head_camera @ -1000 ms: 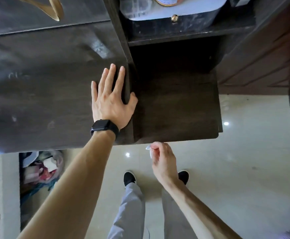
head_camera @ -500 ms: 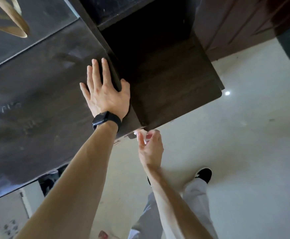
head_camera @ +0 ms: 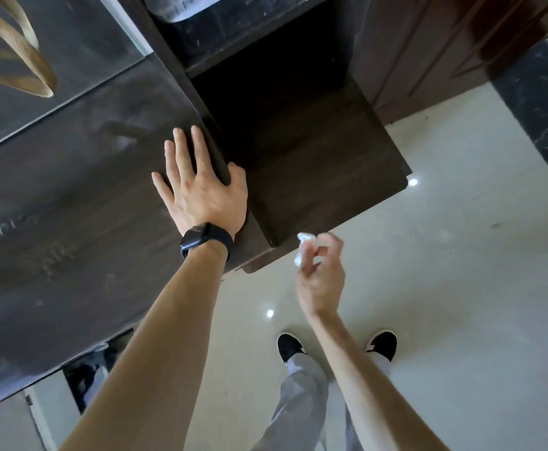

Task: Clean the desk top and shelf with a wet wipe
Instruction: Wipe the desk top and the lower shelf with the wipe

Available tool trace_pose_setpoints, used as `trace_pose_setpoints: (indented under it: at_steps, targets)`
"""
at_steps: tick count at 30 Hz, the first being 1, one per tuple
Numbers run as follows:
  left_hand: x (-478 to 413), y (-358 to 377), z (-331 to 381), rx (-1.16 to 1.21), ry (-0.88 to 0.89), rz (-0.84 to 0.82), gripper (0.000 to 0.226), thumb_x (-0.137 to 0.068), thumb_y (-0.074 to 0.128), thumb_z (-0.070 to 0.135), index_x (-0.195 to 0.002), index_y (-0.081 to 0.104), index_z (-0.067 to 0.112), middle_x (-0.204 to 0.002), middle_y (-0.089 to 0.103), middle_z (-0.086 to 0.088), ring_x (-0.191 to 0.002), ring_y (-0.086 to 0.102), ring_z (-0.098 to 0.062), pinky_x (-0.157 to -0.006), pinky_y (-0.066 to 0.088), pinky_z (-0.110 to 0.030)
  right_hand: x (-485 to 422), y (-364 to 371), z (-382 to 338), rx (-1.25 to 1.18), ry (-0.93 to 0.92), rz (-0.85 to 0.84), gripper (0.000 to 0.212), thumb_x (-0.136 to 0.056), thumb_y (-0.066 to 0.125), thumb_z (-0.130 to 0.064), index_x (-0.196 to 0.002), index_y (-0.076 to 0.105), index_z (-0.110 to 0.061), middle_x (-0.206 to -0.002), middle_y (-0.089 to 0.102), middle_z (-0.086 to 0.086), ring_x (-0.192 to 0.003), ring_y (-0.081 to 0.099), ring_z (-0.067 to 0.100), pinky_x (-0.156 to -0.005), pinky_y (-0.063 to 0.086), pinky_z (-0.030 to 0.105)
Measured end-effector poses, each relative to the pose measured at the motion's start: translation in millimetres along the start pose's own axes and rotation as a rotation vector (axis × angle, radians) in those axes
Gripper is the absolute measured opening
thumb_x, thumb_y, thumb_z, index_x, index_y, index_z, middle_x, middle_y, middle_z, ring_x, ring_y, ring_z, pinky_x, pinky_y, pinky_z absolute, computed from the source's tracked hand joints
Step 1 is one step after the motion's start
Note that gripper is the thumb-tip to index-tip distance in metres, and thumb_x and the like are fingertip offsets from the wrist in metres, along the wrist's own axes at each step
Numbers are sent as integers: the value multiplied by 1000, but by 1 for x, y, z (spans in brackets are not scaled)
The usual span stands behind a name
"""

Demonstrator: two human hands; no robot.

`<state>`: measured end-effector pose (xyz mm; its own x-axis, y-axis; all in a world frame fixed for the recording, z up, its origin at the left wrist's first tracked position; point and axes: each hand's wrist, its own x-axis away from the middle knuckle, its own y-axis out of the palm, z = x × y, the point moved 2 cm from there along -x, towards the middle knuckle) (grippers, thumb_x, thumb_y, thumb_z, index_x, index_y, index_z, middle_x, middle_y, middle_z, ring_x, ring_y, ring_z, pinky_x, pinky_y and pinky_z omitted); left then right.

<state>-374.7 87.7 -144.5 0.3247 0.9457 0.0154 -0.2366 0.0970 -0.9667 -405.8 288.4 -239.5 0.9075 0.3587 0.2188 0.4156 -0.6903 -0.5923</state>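
Two dark wood levels in front of me: the dusty desk top (head_camera: 70, 190), streaked with finger marks, and the lower shelf (head_camera: 318, 177) stepping down on its right, over a pale glossy floor (head_camera: 461, 288). Reddish-brown panelling (head_camera: 445, 43) closes the back right. One left hand (head_camera: 201, 193), fingers straight and spread, lies flat at the desk top's right edge, thumb dropped over the side; one black watch (head_camera: 205, 242) on that wrist. One right hand (head_camera: 319, 278) hangs just beside the shelf's front corner, pinching one scrunched white wet wipe (head_camera: 305, 245) in its fingertips. Two black shoes (head_camera: 288, 346) below. One pale tub (head_camera: 175, 8) up top, contents I cannot tell.
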Motion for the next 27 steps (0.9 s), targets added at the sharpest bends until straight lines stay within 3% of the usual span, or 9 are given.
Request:
trace_pose_setpoints:
  at_steps: [4,8,11,13,15,17,21,23,27]
  targets:
    - [1,0,4,-4,10,-18,72,-91,37,51,-156,16,29,-165,11,4,-152,3,-16,-122,4,-51,45,44,2,150,-167,-223,10,-102,47,-40,-98,49,-31,-87,64,-11,-72,63,13,-56,51,29]
    - [-4,-3,2,-20,21,-13,72,-92,37,51,-156,15,29,-165,9,4,-152,2,-16,-122,4,-51,7,33,6,200,-247,-188,15,-103,44,-31,-102,57,-24,-96,63,-8,-79,63,15,-61,52,31]
    - [-6,-4,1,-17,22,-23,72,-92,36,51,-156,14,29,-165,8,5,-152,2,-16,-122,3,-51,-59,-15,36,156,29,-18,7,-98,48,-24,-94,53,-26,-96,68,-8,-83,63,16,-68,44,27]
    - [-5,-4,0,-9,14,-22,71,-92,37,51,-156,14,29,-165,8,5,-152,1,-17,-122,3,-51,-99,-56,68,133,277,145,10,-94,50,-30,-90,43,-25,-83,70,4,-81,68,31,-67,44,33]
    - [0,-4,1,0,13,-29,71,-93,37,51,-156,14,30,-165,8,4,-152,1,-17,-122,4,-52,-116,-90,77,71,329,309,20,-93,49,-43,-94,42,-23,-75,69,6,-77,68,35,-70,48,38]
    - [-2,-5,5,3,18,-42,71,-93,38,51,-156,13,30,-165,7,4,-152,1,-17,-122,4,-52,-119,-97,49,3,192,344,25,-96,50,-50,-97,45,-26,-71,70,0,-73,69,25,-72,51,35]
    - [-4,-8,3,1,-1,-44,70,-93,39,50,-156,13,31,-165,8,4,-152,1,-16,-122,4,-51,-98,-45,-15,109,-207,41,6,-100,57,-34,-105,60,-31,-88,64,-20,-77,62,7,-70,50,24]
    - [-1,-8,3,9,-7,-52,70,-94,40,49,-156,13,31,-165,8,4,-152,1,-16,-122,3,-51,-83,-11,-29,279,-416,-143,14,-102,53,-36,-110,63,-30,-93,64,-13,-80,60,11,-69,53,26]
    - [-2,-6,7,3,-19,-44,72,-93,43,49,-156,13,32,-165,7,5,-152,0,-14,-122,2,-49,-86,33,-40,522,-722,-222,10,-86,65,-30,-94,62,-25,-80,63,3,-71,60,28,-62,48,34]
